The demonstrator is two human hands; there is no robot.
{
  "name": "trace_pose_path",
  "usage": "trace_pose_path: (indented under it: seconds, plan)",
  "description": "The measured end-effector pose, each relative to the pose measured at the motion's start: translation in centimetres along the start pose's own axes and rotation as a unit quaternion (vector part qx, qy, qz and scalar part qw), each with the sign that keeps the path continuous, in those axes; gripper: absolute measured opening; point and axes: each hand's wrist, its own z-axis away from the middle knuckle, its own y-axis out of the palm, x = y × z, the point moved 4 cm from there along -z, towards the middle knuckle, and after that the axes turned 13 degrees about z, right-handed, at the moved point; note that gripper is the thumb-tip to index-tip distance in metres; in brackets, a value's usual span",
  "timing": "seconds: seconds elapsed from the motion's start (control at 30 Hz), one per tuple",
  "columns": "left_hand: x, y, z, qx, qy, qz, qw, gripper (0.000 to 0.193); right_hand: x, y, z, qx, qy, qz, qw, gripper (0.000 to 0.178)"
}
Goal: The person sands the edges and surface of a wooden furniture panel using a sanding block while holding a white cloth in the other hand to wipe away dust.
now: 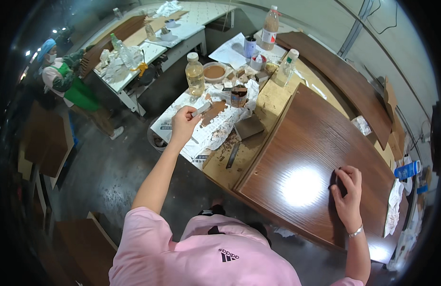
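Fingers (187,111) of our left hand (182,126) pinch a pale scraper (200,110) beside a brown paste patch (215,114) on paper; we cannot tell whether it touches. Our right hand (348,190) curls its fingers around a dark object (333,180), mostly hidden, on the brown board (287,143), where glare blots out grain. We see brown paste in the tub (225,72) and yellowish liquid in the capped bottle (195,82); the stained cup's (238,99) contents are hard to make out.
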Motion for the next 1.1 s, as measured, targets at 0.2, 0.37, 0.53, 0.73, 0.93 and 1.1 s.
trace_pose_path:
  seconds: [0.2, 0.37, 0.53, 0.73, 0.93, 1.1]
  plan:
    - [2.7, 3.9, -3.4, -0.014, 0.119, -0.191, 0.974, 0.031, 0.9, 0.9, 0.1, 0.001, 0.032, 0.103, 0.994, 0.04]
    - [4.4, 6.1, -4.6, 0.083, 0.155, -0.37, 0.912, 0.03, 1.3, 0.9, -0.1, 0.007, 0.047, 0.105, 0.993, 0.04]
    - [4.3, 5.7, -6.6, 0.105, 0.125, -0.337, 0.927, 0.027, 1.2, 0.9, -0.2, 0.011, 0.054, 0.107, 0.993, 0.04]
    - [3.9, 5.1, -5.7, 0.089, 0.13, -0.297, 0.942, 0.021, 0.9, 0.8, -0.4, 0.006, 0.056, 0.104, 0.993, 0.04]
    - [4.0, 4.8, -5.2, 0.1, 0.134, -0.303, 0.938, 0.02, 1.0, 0.6, -0.5, 0.003, 0.052, 0.097, 0.994, 0.039]
    - [3.1, 5.0, -4.9, 0.127, 0.195, -0.323, 0.917, 0.013, 0.9, 0.7, -0.4, 0.004, 0.061, 0.089, 0.994, 0.039]
